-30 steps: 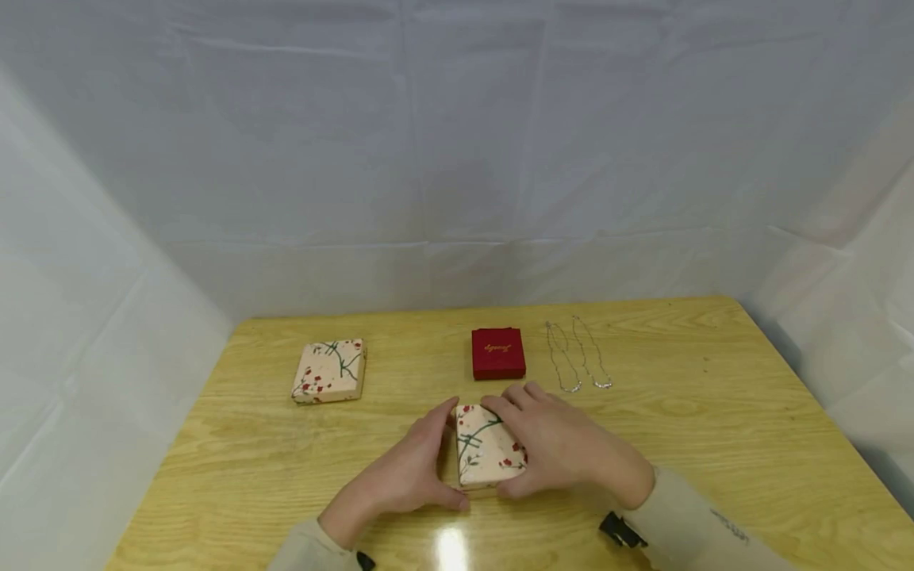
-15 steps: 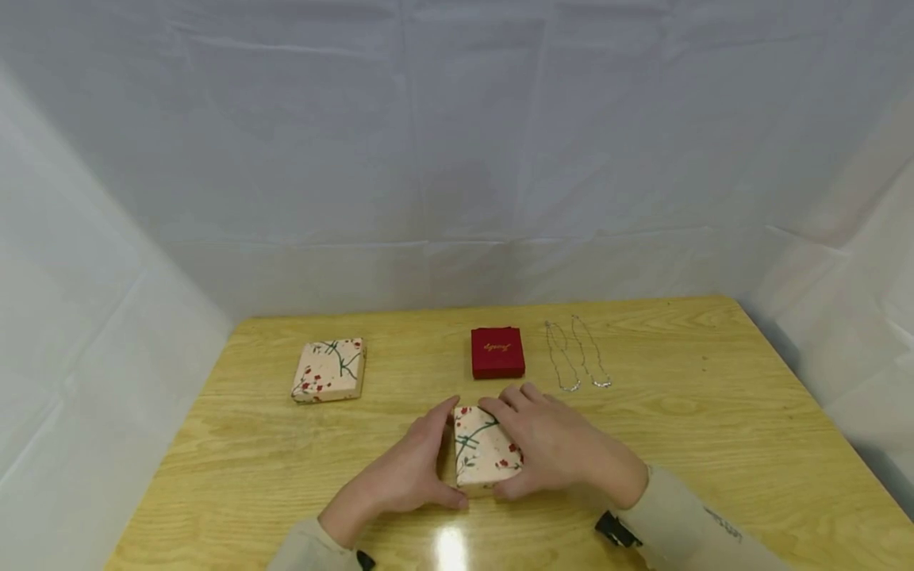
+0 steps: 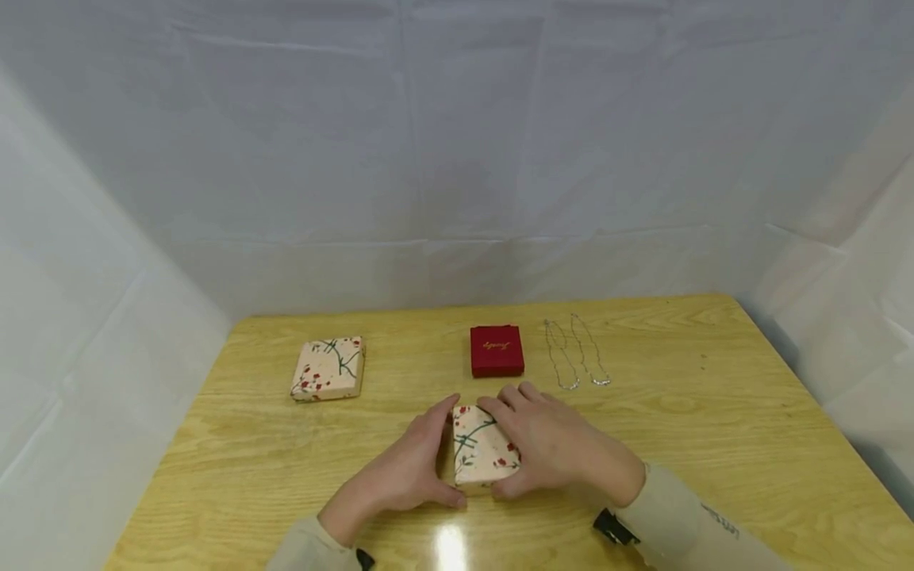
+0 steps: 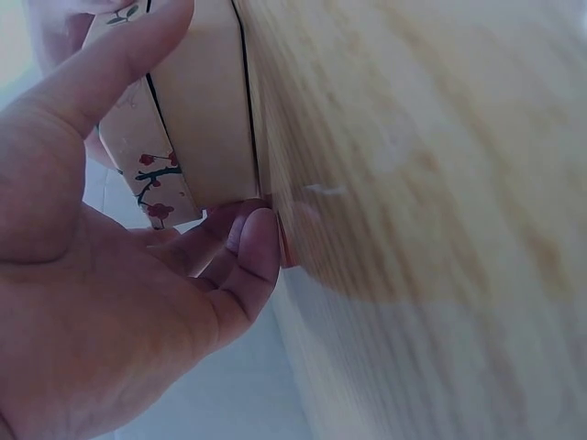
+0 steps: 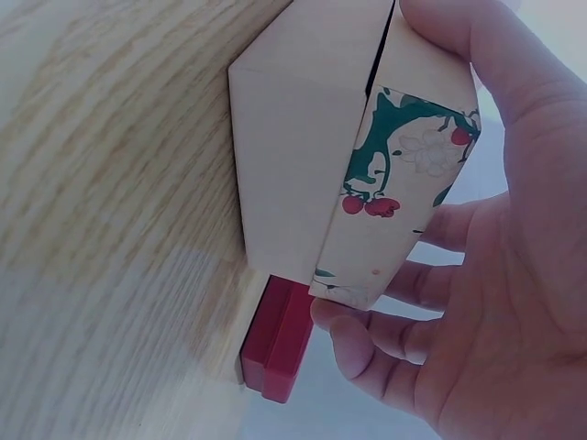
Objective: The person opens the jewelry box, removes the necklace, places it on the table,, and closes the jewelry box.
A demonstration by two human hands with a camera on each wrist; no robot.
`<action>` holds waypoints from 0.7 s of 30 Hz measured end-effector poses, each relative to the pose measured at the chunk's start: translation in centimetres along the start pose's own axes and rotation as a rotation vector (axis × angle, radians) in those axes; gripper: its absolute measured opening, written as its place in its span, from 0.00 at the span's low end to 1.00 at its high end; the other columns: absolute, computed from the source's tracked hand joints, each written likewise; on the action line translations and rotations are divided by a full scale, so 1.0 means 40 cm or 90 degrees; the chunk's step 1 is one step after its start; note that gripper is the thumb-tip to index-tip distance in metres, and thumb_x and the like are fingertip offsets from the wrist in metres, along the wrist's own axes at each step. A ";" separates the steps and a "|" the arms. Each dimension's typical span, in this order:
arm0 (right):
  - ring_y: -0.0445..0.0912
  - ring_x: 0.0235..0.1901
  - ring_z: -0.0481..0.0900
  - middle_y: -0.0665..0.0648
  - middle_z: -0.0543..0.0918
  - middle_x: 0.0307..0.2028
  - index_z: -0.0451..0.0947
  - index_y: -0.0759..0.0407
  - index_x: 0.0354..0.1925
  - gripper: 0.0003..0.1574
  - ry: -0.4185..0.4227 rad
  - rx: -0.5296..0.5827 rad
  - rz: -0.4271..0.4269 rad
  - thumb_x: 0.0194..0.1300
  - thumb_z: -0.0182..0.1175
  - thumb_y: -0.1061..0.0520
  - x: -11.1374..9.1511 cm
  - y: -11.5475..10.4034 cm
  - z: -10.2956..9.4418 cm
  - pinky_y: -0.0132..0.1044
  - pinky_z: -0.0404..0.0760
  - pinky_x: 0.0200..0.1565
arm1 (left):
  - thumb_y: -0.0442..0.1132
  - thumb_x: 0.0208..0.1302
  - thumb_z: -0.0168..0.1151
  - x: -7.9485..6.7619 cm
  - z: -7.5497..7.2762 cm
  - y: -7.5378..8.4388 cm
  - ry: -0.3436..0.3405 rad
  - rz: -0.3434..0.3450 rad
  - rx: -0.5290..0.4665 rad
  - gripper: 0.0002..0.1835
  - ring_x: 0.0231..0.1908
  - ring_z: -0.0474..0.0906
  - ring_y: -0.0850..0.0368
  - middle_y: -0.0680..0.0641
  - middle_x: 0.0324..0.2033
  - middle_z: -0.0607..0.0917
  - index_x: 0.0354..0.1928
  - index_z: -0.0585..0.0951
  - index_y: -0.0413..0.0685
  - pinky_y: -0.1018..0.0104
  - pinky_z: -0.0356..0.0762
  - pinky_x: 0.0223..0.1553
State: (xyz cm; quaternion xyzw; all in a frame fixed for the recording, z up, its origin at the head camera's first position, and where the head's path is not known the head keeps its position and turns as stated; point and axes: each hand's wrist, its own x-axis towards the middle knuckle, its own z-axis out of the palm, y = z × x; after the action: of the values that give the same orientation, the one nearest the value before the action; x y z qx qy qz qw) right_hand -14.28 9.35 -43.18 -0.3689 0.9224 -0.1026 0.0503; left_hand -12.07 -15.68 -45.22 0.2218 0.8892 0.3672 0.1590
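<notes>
Sits flat and lid-up between both hands: a cream, roughly square, shallow box of paper-like finish, printed with red blossoms and a dark green branch. Points almost straight away from the body along its bare left edge; cannot tell a long axis, being partly covered on the right. Shows, in both wrist views, a dark seam between the printed lid and the plain cream base.

Held from the left by the left hand, curved in a C, thumb at the near side, fingers curled low round the far side, palm apart from the box. Held from the right by the right hand, thumb near, fingers far, spread as wide as the lid and touching it at both ends.

Rests on a pale yellow, wood-grained table. Directly beyond the grip, a small dark red square box with gold script; beyond to the right, two thin silver-coloured chains side by side; beyond to the left, well apart, a second cream blossom-printed box. Behind the hands, beige sleeves. Surrounded farther out by creased white sheeting.
</notes>
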 end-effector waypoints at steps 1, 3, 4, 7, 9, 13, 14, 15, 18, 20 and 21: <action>0.45 0.49 0.68 0.50 0.75 0.56 0.67 0.55 0.77 0.67 -0.001 -0.001 0.001 0.49 0.75 0.25 0.001 0.000 0.000 0.42 0.78 0.50 | 0.44 0.44 0.90 0.000 0.000 0.001 -0.001 -0.002 0.002 0.74 0.77 0.57 0.36 0.34 0.80 0.58 0.85 0.46 0.40 0.42 0.58 0.76; 0.45 0.49 0.68 0.51 0.75 0.56 0.67 0.55 0.77 0.68 -0.003 -0.005 0.004 0.49 0.74 0.24 0.002 -0.001 0.001 0.42 0.78 0.50 | 0.44 0.44 0.90 -0.001 0.000 0.002 -0.001 -0.002 0.007 0.74 0.77 0.57 0.36 0.34 0.80 0.58 0.85 0.46 0.40 0.42 0.59 0.76; 0.45 0.49 0.68 0.51 0.75 0.56 0.67 0.55 0.77 0.68 -0.004 -0.006 0.005 0.48 0.74 0.24 0.002 -0.002 0.001 0.42 0.79 0.51 | 0.44 0.44 0.90 -0.002 0.000 0.003 -0.001 -0.003 0.010 0.74 0.77 0.57 0.36 0.34 0.80 0.57 0.85 0.47 0.40 0.42 0.59 0.76; 0.46 0.50 0.68 0.52 0.76 0.57 0.66 0.55 0.78 0.68 -0.007 -0.009 0.009 0.49 0.74 0.23 0.002 -0.003 0.001 0.43 0.79 0.52 | 0.43 0.45 0.90 -0.002 0.001 0.006 0.000 -0.001 0.021 0.73 0.77 0.58 0.36 0.34 0.80 0.58 0.84 0.47 0.40 0.43 0.60 0.76; 0.46 0.51 0.69 0.52 0.76 0.58 0.66 0.55 0.78 0.69 -0.007 -0.009 0.007 0.49 0.74 0.24 0.000 -0.004 0.001 0.43 0.80 0.53 | 0.43 0.45 0.90 -0.003 0.003 0.008 0.001 0.002 0.031 0.72 0.76 0.59 0.36 0.34 0.79 0.60 0.84 0.48 0.39 0.43 0.61 0.76; 0.46 0.51 0.69 0.52 0.76 0.58 0.65 0.55 0.79 0.69 -0.001 -0.004 -0.005 0.48 0.77 0.28 -0.007 -0.001 0.004 0.42 0.79 0.53 | 0.43 0.47 0.89 -0.005 0.005 0.012 0.004 0.012 0.047 0.69 0.76 0.59 0.36 0.33 0.78 0.61 0.83 0.51 0.37 0.43 0.61 0.75; 0.45 0.51 0.68 0.53 0.76 0.58 0.64 0.55 0.79 0.69 0.001 -0.001 -0.009 0.47 0.78 0.30 -0.008 0.000 0.006 0.42 0.79 0.53 | 0.43 0.47 0.89 -0.006 0.005 0.012 0.004 0.014 0.050 0.68 0.76 0.59 0.36 0.33 0.78 0.62 0.82 0.51 0.36 0.42 0.61 0.75; 0.45 0.51 0.68 0.52 0.76 0.58 0.64 0.55 0.79 0.69 0.004 0.003 -0.011 0.46 0.79 0.31 -0.010 0.001 0.008 0.41 0.79 0.53 | 0.43 0.47 0.89 -0.007 0.005 0.013 0.004 0.015 0.051 0.68 0.76 0.59 0.36 0.32 0.78 0.62 0.82 0.51 0.36 0.42 0.61 0.75; 0.45 0.51 0.68 0.52 0.76 0.58 0.63 0.55 0.79 0.69 0.011 0.015 -0.013 0.45 0.80 0.34 -0.014 0.003 0.014 0.40 0.79 0.52 | 0.43 0.47 0.89 -0.008 0.005 0.012 0.003 0.011 0.054 0.68 0.76 0.59 0.36 0.33 0.77 0.62 0.82 0.51 0.37 0.43 0.62 0.75; 0.44 0.51 0.68 0.52 0.76 0.57 0.63 0.55 0.79 0.70 0.015 0.020 -0.015 0.45 0.80 0.34 -0.014 0.004 0.019 0.40 0.79 0.52 | 0.42 0.47 0.89 -0.008 0.006 0.012 0.003 0.010 0.056 0.68 0.75 0.61 0.37 0.33 0.77 0.63 0.82 0.52 0.37 0.43 0.62 0.75; 0.44 0.51 0.68 0.52 0.76 0.57 0.63 0.55 0.79 0.70 0.016 0.020 -0.015 0.45 0.80 0.34 -0.015 0.004 0.021 0.40 0.79 0.52 | 0.42 0.46 0.89 -0.008 0.006 0.012 0.002 0.007 0.057 0.68 0.75 0.61 0.37 0.34 0.77 0.63 0.82 0.52 0.37 0.43 0.63 0.75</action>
State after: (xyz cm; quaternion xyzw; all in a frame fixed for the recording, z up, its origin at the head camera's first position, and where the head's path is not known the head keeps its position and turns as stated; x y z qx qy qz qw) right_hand -13.82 9.72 -44.01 -0.3776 0.9168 -0.1223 0.0436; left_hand -11.56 -15.40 -44.99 0.2331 0.9038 0.3279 0.1457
